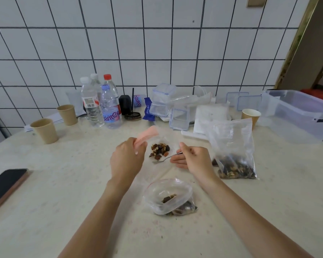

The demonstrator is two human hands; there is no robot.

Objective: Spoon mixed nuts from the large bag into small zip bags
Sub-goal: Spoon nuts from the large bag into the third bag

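Note:
My left hand pinches the pink zip edge of a small clear zip bag and holds it up over the table. A heap of mixed nuts lies inside that bag. My right hand grips a metal spoon, whose bowl points left just below the nuts. The large bag stands to the right of my right hand, with nuts in its bottom. A second small zip bag with some nuts sits open on the table near me.
Paper cups and water bottles stand at the back left. A dark phone lies at the left edge. Clear lidded boxes, papers and a large plastic tub fill the back right, against a tiled wall.

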